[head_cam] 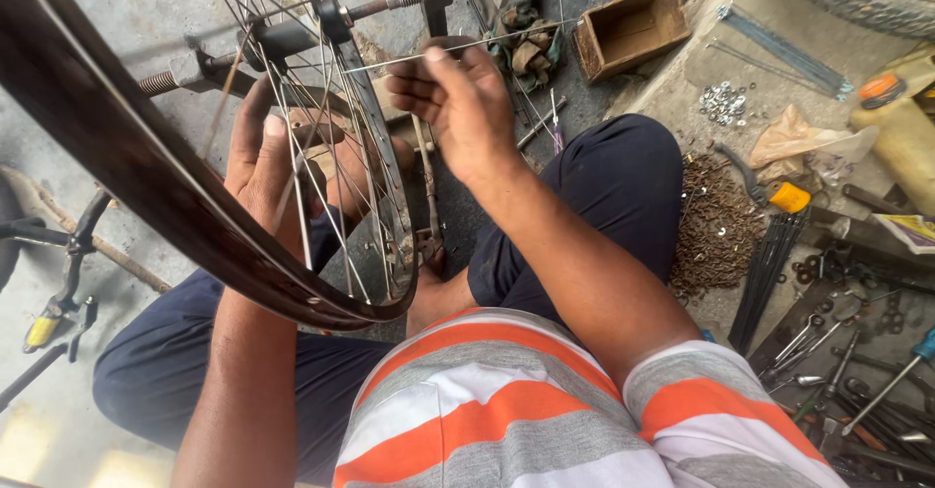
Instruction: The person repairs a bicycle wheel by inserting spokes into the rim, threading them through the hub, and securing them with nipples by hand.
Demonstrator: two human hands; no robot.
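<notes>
Head view: a dark wheel rim [146, 186] with spokes sweeps from the upper left to the centre, mounted on a threaded stand [292, 35]. The left hand [273, 162], left of centre, reaches through the spokes with fingers loosely curled; what it grips I cannot tell. The right hand [458, 98], upper centre, pinches a loose spoke [487, 42] between thumb and fingertips. A wooden box [631, 28] sits upper right, with scattered tools [838, 352] lower right.

A wooden box [631, 28], washers [723, 104] and wrenches [808, 337] lie around.
</notes>
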